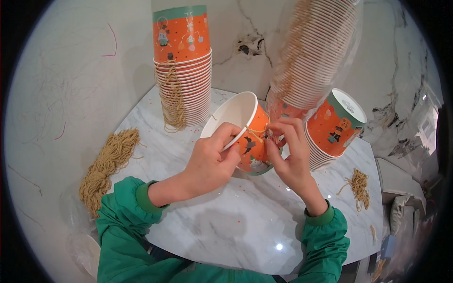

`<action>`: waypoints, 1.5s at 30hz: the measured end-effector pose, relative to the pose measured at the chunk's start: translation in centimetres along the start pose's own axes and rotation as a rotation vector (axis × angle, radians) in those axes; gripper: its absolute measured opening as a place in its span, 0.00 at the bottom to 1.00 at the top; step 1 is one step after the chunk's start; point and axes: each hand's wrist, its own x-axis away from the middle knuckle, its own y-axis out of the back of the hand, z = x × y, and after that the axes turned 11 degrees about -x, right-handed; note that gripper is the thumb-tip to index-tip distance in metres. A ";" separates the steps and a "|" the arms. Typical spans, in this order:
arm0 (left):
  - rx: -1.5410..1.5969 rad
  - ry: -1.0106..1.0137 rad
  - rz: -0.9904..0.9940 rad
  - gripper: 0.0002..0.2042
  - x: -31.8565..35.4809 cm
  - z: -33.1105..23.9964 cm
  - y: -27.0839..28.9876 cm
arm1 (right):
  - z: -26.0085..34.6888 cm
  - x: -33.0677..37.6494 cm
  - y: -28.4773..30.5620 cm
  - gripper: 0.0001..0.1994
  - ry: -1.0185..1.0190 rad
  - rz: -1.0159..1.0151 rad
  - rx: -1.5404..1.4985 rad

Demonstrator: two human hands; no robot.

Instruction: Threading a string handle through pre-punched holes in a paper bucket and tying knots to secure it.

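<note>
An orange paper bucket [252, 151] with a green base band and bat pictures is tilted above the table, its white mouth toward the upper left. My left hand [212, 158] pinches its rim, thumb and fingers closed on the wall. A tan string [256, 134] runs from the rim across the bucket's outer side. The fingertips of my right hand [290, 146] are pinched together at that string, against the printed wall. Whatever lies deeper between those fingertips is hidden. A short bit of string also shows at the rim's far left side.
A tall stack of orange buckets [183, 89] with strings hanging down stands at the back left. Another stack in clear plastic [316, 56] leans behind; a shorter upside-down stack [330, 129] is at right. Tan string bundles [111, 165] lie left, with a smaller pile [358, 188] right.
</note>
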 end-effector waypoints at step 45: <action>-0.711 -0.645 0.178 0.09 -1.9 2.7 1.4 | -3.4 -0.8 2.3 0.20 -0.953 -0.178 -0.674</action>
